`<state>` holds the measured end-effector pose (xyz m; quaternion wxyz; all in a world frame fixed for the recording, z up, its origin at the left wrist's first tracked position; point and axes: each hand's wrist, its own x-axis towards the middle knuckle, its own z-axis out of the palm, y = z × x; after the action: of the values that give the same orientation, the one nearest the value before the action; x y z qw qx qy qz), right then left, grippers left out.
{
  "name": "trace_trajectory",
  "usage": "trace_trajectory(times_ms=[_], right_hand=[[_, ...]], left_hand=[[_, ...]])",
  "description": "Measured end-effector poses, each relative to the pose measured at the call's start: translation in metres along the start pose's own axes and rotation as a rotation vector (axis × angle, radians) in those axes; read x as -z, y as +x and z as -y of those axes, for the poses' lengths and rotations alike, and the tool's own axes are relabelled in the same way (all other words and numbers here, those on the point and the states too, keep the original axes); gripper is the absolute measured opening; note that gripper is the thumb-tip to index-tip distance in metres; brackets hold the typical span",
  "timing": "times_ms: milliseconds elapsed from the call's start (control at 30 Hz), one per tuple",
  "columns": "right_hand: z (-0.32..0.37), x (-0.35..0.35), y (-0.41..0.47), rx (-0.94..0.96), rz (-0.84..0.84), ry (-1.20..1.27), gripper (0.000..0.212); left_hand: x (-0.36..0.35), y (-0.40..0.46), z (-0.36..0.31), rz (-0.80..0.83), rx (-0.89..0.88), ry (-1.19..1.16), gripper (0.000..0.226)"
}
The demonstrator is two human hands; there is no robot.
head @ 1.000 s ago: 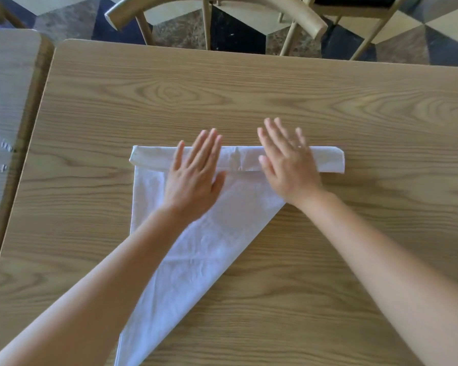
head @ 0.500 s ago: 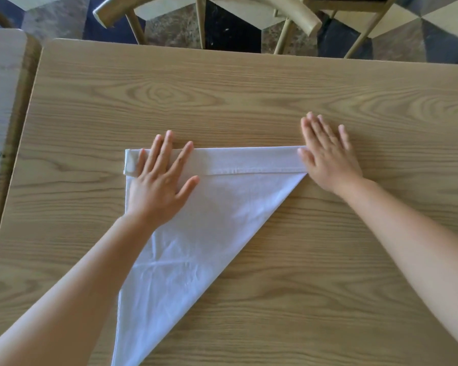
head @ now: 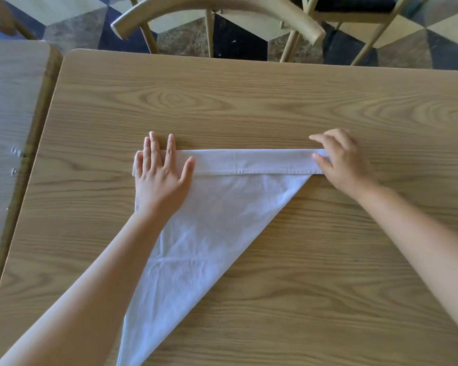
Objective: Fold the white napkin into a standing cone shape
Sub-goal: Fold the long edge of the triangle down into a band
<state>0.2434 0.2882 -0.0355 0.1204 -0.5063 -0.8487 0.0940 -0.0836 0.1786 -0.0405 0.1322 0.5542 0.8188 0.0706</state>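
The white napkin (head: 217,223) lies flat on the wooden table (head: 249,107) as a long triangle. Its far edge is turned over into a narrow band, and its point runs toward the near edge under my left forearm. My left hand (head: 160,175) rests flat, fingers spread, on the band's left end. My right hand (head: 344,165) is at the band's right end, with thumb and fingers curled onto the corner of the fold.
A curved wooden chair back (head: 217,11) stands beyond the table's far edge, with a second chair (head: 354,11) behind it. Another wooden table (head: 8,114) abuts on the left across a narrow gap.
Both hands slid apart along the folded band, from its middle to its two ends. My right hand went from flat to curled on the right corner.
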Motion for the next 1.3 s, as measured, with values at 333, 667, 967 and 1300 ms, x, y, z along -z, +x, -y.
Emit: trace_trajectory(times_ms=[333,667,967,1300], right_hand=[[-0.006,0.033,-0.022,-0.283,0.192,0.328,0.004],[-0.002,0.052,-0.182,-0.625,0.037,0.519,0.011],[0.002,0.066,-0.264,-0.617,0.109,0.56,0.009],[0.014,0.084,-0.264,-0.638,0.175,0.548,0.018]], left_hand=[[-0.013,0.005,-0.023,-0.061,-0.051,0.037,0.07],[-0.033,0.002,-0.085,0.024,-0.476,0.127,0.08],[-0.043,-0.026,-0.105,0.029,-0.644,0.14,0.078],[-0.039,-0.037,-0.111,0.054,-0.628,0.095,0.075]])
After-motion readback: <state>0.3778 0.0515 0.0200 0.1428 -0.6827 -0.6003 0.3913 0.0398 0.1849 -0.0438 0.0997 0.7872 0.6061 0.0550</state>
